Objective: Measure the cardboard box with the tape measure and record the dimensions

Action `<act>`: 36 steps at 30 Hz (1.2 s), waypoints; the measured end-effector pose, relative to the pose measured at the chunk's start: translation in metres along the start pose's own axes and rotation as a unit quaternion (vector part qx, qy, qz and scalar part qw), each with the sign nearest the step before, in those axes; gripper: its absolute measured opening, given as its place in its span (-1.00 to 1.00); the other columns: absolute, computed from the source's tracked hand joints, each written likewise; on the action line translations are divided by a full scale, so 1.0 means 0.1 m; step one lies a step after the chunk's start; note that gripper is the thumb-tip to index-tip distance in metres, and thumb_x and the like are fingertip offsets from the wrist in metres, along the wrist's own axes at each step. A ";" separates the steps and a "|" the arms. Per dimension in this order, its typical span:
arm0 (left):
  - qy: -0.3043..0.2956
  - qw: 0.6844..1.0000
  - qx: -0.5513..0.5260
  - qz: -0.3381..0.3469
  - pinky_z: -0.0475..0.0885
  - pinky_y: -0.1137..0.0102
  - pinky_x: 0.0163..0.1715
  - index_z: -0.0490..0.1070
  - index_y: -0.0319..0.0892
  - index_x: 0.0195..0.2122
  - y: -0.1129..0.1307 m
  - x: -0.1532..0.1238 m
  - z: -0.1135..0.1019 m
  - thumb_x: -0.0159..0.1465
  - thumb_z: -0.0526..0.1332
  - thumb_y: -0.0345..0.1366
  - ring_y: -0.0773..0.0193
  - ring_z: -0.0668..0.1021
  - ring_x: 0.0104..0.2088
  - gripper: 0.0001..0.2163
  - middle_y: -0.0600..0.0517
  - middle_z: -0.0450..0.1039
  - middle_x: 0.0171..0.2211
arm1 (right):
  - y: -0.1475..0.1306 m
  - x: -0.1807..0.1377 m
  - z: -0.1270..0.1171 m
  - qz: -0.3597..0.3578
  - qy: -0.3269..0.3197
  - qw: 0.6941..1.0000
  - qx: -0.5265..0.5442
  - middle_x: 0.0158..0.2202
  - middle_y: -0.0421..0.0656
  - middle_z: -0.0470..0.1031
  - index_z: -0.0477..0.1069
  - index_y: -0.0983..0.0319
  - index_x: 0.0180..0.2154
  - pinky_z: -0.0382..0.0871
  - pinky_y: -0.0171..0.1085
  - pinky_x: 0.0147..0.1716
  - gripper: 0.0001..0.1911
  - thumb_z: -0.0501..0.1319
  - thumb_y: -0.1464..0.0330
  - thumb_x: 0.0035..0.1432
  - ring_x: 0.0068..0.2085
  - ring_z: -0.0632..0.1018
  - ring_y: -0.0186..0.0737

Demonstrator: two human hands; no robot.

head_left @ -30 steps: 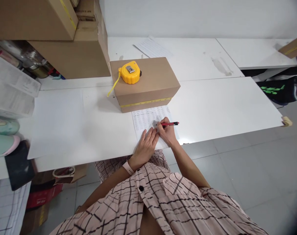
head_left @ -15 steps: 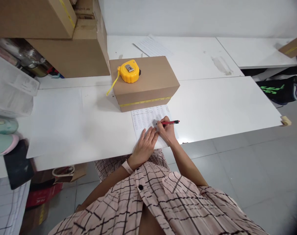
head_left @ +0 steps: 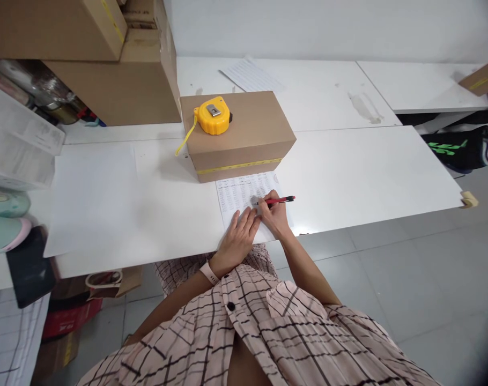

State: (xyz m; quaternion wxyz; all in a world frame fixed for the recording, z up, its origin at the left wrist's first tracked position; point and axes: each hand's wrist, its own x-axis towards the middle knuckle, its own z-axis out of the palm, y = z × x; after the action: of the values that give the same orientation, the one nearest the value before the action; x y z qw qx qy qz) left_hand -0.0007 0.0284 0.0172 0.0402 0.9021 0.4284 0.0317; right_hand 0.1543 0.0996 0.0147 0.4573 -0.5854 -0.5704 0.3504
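Observation:
In the head view my right hand (head_left: 274, 215) grips a red pen (head_left: 279, 200), its tip down on a sheet of paper (head_left: 238, 195) filled with rows of small writing. My left hand (head_left: 238, 238) lies flat on the lower part of that sheet, fingers stretched out and close to the pen tip. Just beyond the sheet sits a closed cardboard box (head_left: 244, 120) with a yellow stripe along its front. On top of the box rests a yellow tape measure (head_left: 214, 116), its strap hanging over the left edge.
Large cardboard boxes (head_left: 119, 91) are stacked at the back left. A blank white sheet (head_left: 91, 201) covers the left of the white table (head_left: 368, 177). A dark phone-like slab (head_left: 31, 268) juts over the left edge. Another printed sheet (head_left: 250, 75) lies behind the box.
The back end of the pen has tipped very slightly. Both hands stay in nearly the same place on the sheet; the whole view has shifted a little.

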 end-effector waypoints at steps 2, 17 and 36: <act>0.000 1.000 -0.002 -0.001 0.01 -0.10 0.43 0.01 -0.45 0.44 0.00 0.00 0.00 0.39 0.07 -0.35 -0.13 0.06 0.48 -0.39 -0.32 -0.01 0.47 | 0.01 0.00 0.00 0.002 0.002 1.000 0.001 -0.53 -0.32 0.26 0.20 0.13 -0.44 0.19 -0.24 -0.40 -0.79 0.18 0.35 0.23 -0.46 0.31 -0.30; 0.002 1.000 0.005 -0.002 0.00 -0.08 0.44 0.01 -0.44 0.45 0.01 -0.01 0.00 0.40 0.04 -0.35 -0.12 0.05 0.48 -0.40 -0.31 -0.03 0.47 | 0.01 0.00 0.00 0.015 0.014 1.000 -0.005 -0.55 -0.33 0.22 0.17 0.13 -0.45 0.19 -0.25 -0.41 -0.76 0.17 0.33 0.23 -0.46 0.30 -0.31; 0.007 1.000 0.000 -0.001 -0.02 -0.09 0.44 -0.02 -0.42 0.45 0.00 -0.02 0.00 0.40 0.04 -0.34 -0.11 0.00 0.49 -0.39 -0.30 -0.09 0.49 | 0.05 0.00 -0.10 -0.012 0.126 0.992 -0.021 -0.48 -0.29 0.27 0.21 0.13 -0.38 0.23 -0.25 -0.39 -0.78 0.16 0.23 0.30 -0.43 0.33 -0.28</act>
State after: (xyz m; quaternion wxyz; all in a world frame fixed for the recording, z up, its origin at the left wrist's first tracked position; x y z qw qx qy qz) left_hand -0.0023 0.0268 0.0170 0.0371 0.9015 0.4295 0.0379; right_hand 0.1656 0.0991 0.0131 0.5172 -0.6276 -0.5225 0.2563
